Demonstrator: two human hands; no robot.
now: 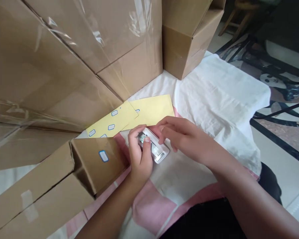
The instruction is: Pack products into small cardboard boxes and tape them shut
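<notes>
My left hand is wrapped round a small white device with a clear window, thumb pressed on its top. My right hand rests its bent fingers on the far end of the same device. Just beyond the hands lie two yellow sheets bearing small blue-edged white stickers. An open cardboard box sits at the left, with one such sticker on its flap, close to my left hand.
Large taped cardboard boxes wall off the left and back; a smaller box stands at the back centre. A white cloth over a pink-and-white sheet covers the surface. Floor and furniture legs show at right.
</notes>
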